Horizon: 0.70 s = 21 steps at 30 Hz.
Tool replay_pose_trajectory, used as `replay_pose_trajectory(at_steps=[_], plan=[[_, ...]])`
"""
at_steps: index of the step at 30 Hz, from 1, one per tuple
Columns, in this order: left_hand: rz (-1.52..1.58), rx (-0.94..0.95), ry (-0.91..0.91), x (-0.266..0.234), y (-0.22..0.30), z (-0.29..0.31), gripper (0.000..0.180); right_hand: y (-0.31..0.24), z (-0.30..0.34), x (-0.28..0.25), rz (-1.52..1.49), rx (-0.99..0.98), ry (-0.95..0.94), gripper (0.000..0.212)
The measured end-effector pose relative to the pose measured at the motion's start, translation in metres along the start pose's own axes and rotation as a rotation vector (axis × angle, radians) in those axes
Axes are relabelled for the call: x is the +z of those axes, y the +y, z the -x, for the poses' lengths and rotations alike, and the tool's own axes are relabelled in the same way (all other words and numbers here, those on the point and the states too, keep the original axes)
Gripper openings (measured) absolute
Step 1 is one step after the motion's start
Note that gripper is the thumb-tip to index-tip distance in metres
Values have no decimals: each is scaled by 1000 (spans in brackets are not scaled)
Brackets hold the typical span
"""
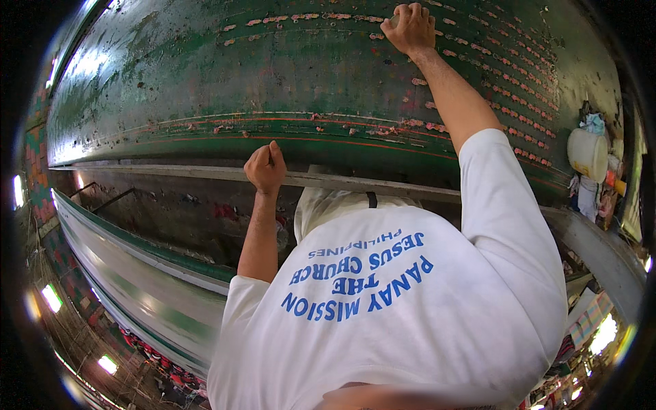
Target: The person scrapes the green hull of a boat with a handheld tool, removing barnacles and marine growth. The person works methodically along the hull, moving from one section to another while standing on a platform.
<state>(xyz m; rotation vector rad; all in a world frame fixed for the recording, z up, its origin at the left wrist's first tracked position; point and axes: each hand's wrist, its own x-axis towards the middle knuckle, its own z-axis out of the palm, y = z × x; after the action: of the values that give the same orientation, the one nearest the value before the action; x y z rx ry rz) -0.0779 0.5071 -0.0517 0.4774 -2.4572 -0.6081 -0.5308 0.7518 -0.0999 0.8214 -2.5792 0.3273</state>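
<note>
My right hand (pixel 411 31) is stretched out over the long green table (pixel 307 75), its fingers curled down close to the surface beside a row of small pink patches (pixel 301 18). Something small may be in its fingers, but I cannot make it out. Nearer to me, my left hand (pixel 266 168) is closed in a fist with the thumb up, above the table's near edge. Whatever that fist may hold is hidden. More rows of pink patches (pixel 523 92) run along the right part of the table.
Along the near side runs a grey rail (pixel 225 172). A white round container (pixel 588 154) with cloths stands at the table's right end. Behind me on the left lies another long pale table (pixel 150 273). Loose pink bits (pixel 219 128) dot the near strip of the green table.
</note>
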Motion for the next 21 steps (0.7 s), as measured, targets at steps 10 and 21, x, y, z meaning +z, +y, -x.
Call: replay_pose_trajectory(at_steps=[10, 21], plan=[[27, 13, 20, -5, 4, 6, 45, -15, 37, -23, -51, -83, 11, 37], [103, -16, -48, -9, 7, 1, 46, -63, 15, -18, -79, 66, 22, 34]])
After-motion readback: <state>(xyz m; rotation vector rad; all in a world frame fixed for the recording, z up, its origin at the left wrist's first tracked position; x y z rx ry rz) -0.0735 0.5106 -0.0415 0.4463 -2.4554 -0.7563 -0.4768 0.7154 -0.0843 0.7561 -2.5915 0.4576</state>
